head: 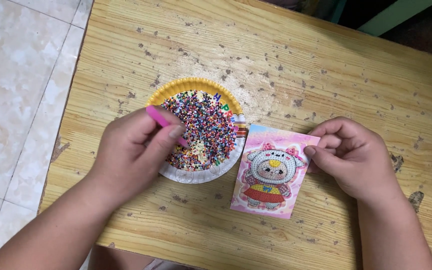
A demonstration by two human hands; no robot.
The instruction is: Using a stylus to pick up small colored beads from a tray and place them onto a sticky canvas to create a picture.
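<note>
Presently the left hand (pixel 136 150) grips a pink pen (pixel 163 121), tip among beads (pixel 203 127) rightward; the right hand (pixel 353 155) pinches the card (pixel 271 172), right edge.

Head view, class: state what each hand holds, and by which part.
Left hand grips a pink pen along its shaft, tip in the beads. Right hand pinches the card at its right edge.
</note>
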